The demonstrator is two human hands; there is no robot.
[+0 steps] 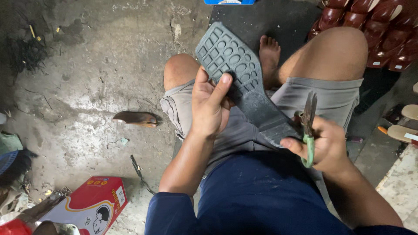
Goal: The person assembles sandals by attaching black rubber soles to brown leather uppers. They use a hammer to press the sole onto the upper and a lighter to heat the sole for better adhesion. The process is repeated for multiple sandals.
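Left hand (210, 106): wrapped around the grey rubber shoe sole (238, 78), thumb pressed on its patterned tread, fingers clamped behind it.
Right hand (324, 143): fingers closed on the green handle of a pair of scissors (308, 126), whose dark blades point up and look shut; the forefinger touches the near, narrow end of the sole.
Shoe sole: held tilted over the person's lap, broad treaded end far, heel end near, between the two hands.
Lap: grey shorts (335, 98), bare knees, one bare foot (269, 54) on the floor beyond.
Floor (96, 78): stained concrete, a brown leather scrap (137, 118) to the left.
Near left: a red and white cardboard box (89, 209).
Far right: rows of glossy dark red shoe pieces (374, 26).
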